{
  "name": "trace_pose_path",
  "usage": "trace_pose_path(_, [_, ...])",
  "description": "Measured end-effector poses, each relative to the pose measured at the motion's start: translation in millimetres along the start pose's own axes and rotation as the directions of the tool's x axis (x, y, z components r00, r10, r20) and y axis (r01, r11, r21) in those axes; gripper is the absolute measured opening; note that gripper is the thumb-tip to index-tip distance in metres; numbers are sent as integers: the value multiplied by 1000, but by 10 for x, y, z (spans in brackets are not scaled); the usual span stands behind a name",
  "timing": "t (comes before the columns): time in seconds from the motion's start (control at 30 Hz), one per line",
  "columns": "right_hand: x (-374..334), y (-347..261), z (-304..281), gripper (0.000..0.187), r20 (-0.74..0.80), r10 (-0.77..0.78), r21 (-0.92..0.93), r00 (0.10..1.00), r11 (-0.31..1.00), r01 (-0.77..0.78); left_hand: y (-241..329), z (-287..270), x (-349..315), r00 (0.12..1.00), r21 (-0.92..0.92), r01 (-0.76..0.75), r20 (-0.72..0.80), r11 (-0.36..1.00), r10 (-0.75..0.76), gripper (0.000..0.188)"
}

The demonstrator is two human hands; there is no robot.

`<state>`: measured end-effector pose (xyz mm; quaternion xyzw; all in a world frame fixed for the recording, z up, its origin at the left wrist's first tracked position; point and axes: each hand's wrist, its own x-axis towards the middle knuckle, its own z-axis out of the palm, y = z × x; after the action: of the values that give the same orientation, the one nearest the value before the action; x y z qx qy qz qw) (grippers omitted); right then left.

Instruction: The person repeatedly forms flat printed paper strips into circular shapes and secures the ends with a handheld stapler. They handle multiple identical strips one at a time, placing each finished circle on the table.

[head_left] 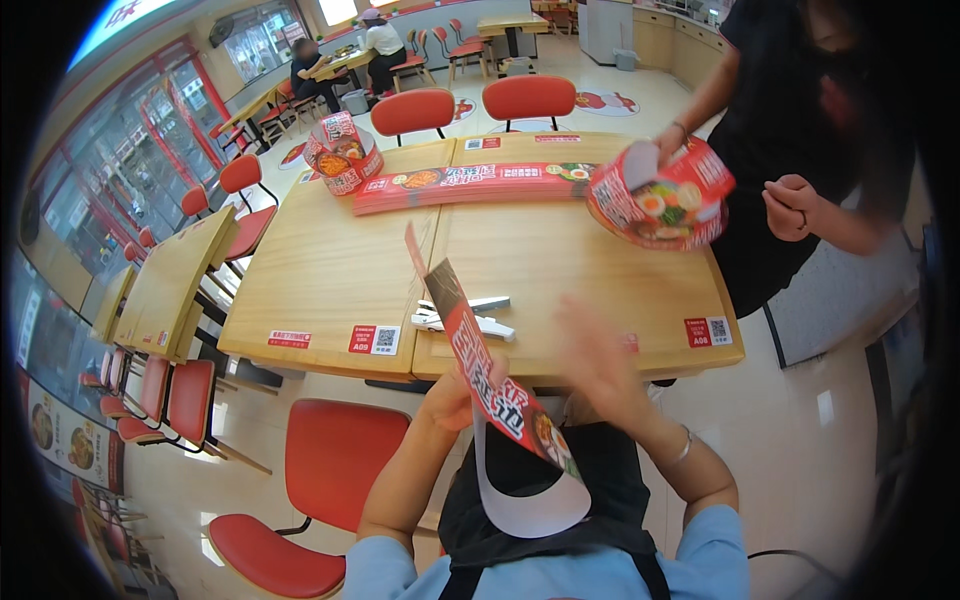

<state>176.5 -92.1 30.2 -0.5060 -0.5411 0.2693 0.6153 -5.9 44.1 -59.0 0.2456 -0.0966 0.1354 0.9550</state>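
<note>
1. The left hand is closed on a flat printed card strip, red with a food picture, held up over the lap near the counter edge.
2. The right hand is motion-blurred, fingers spread, seemingly holding nothing.
3. By my reading the strip is still unfolded; one formed card bowl stands at the far side, beside a stack of flat strips.
4. A co-worker's hand holds another formed bowl.
5. Small white pieces on the counter are hard to identify.
</note>
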Motion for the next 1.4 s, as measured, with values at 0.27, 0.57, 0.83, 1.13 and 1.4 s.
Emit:
trace_pose_path(0.27, [278, 167, 82, 24, 395, 266, 440, 880, 786, -435, 19, 94, -147, 952, 258, 212, -271, 943, -140, 41])
trace_pose_path(0.57, [334, 405, -665, 32, 331, 171, -386, 928, 922, -32, 896, 322, -802, 852, 700, 511, -492, 499, -182, 41])
trace_pose_path(0.83, [380, 505, -437, 27, 577, 131, -305, 806, 950, 64, 806, 592, -438, 709, 762, 646, -622, -47, -332, 48])
trace_pose_path(1.13, [290, 370, -332, 46, 631, 121, -268, 766, 961, 69, 646, 413, -561, 733, 773, 634, -589, 29, -339, 48])
trace_pose_path(1.4, [380, 249, -197, 23, 663, 157, -289, 732, 956, 56, 483, 523, -604, 722, 735, 664, -585, 134, -368, 48])
